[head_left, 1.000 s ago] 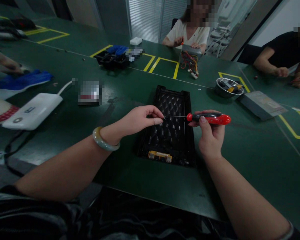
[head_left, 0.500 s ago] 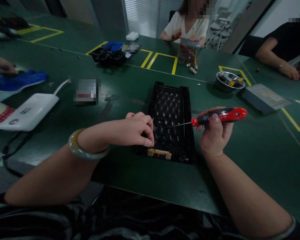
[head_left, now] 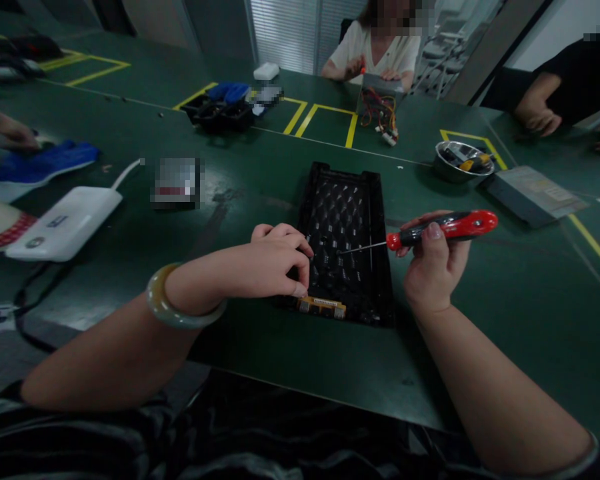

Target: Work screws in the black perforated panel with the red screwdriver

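Observation:
On the green table in front of me lies a black plastic panel (head_left: 340, 267) with a patterned inner face and raised side walls. A small yellow circuit board (head_left: 325, 307) with connectors sits along its near end. My left hand (head_left: 283, 260) rests at the panel's left edge, fingers bent over it and thumb close to the board. In my right hand (head_left: 435, 260) is a red and black screwdriver (head_left: 447, 228), held nearly level. Its thin shaft reaches left over the panel, the tip close to the patterned face. Whether the tip touches a screw is too small to tell.
A metal bowl (head_left: 463, 162) of tools and a grey metal box (head_left: 535, 195) stand to the right. Leftward are a white power adapter (head_left: 63, 223) and a blue glove (head_left: 47, 161). A black tray (head_left: 217, 113) lies farther back. Co-workers sit around the table.
My left fingers have shifted slightly over the panel's edge. The screwdriver stays almost in place over the panel. The co-worker at the right has moved their hands apart.

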The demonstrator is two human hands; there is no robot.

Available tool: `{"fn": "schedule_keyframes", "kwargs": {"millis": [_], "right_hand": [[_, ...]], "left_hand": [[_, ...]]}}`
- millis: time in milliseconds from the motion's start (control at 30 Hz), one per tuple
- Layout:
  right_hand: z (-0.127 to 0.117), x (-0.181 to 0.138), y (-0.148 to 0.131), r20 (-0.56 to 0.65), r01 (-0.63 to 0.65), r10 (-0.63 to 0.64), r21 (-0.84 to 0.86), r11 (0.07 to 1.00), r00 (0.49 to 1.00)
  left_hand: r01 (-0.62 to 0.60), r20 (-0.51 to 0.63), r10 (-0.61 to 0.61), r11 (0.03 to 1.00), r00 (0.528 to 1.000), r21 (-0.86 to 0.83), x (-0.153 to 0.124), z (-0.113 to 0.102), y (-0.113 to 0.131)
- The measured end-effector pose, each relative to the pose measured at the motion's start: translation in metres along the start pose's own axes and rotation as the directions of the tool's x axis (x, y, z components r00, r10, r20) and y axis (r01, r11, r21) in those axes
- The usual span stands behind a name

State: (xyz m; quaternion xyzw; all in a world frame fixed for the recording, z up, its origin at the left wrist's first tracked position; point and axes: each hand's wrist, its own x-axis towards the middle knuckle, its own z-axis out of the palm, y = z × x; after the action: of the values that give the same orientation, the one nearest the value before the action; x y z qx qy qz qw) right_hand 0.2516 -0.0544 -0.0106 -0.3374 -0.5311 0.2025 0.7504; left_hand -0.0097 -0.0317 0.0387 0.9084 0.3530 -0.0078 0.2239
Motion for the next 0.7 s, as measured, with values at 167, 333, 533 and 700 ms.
{"fn": "schedule_keyframes", "kwargs": {"millis": [167,333,533,700], "right_hand": [[0.000,0.000,-0.001,-0.007,-0.024,0.024,0.009,1.000,1.000],[0.001,-0.001,-0.003,-0.014,-0.012,0.013,0.002,1.000,1.000],[0.001,0.005,-0.008,-0.068,0.114,-0.113,0.012,0.993,0.991],[0.012,0.014,-0.033,-0.071,0.191,-0.185,0.088,0.978,0.980]], "left_hand": [[-0.072,0.002,0.072,0.997,0.997,-0.021,0.001,0.001,-0.011],[-0.060,-0.050,0.055,0.993,0.997,-0.097,0.007,-0.003,-0.014],[-0.024,-0.506,-0.159,0.941,0.848,-0.336,0.024,0.000,-0.016],[-0.188,-0.508,-0.020,0.915,0.861,-0.355,0.036,0.011,-0.023]]}}
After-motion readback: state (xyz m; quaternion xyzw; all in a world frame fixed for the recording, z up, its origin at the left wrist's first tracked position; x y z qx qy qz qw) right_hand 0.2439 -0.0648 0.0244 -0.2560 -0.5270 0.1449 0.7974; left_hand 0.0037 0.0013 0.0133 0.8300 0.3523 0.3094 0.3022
